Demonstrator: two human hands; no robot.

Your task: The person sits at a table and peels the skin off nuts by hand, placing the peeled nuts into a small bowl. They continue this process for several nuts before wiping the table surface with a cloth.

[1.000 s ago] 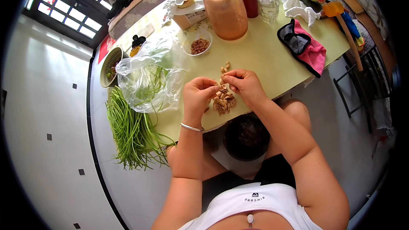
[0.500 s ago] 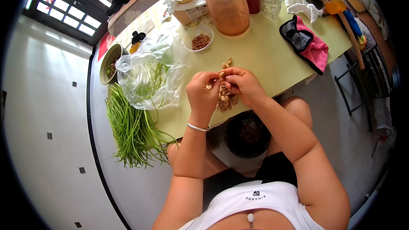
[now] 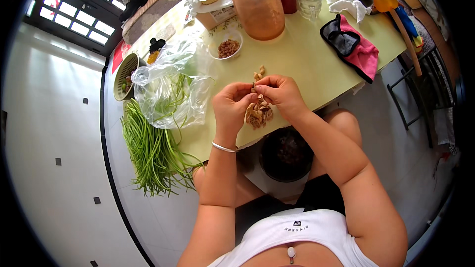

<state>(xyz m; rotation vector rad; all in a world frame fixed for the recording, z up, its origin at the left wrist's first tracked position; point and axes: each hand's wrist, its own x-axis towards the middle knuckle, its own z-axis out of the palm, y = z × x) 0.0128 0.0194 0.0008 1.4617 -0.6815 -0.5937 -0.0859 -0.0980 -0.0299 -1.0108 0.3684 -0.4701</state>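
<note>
Over the near edge of the table, my left hand (image 3: 230, 105) and my right hand (image 3: 283, 95) meet fingertip to fingertip. Both pinch one peanut (image 3: 254, 88), mostly covered by the fingers. Just below my fingers lies a heap of broken peanut shells (image 3: 258, 114). A few whole peanuts (image 3: 260, 72) rest right beyond my fingertips. Farther off stands a clear plastic bowl (image 3: 240, 52) with reddish-brown shelled peanuts (image 3: 228, 48) in it. A silver bangle (image 3: 223, 147) circles my left wrist.
Left of my hands are a clear plastic bag (image 3: 170, 89) and long green stalks (image 3: 151, 151) overhanging the edge. A large orange-brown jar (image 3: 258, 10) stands at the back. A pink and grey cloth (image 3: 354, 49) lies right. Below the edge sits a black bin (image 3: 287, 155).
My left hand's fingers have closed in more around the peanut, and my right hand has turned slightly. The whole view has shifted a little; the things on the table stay in place.
</note>
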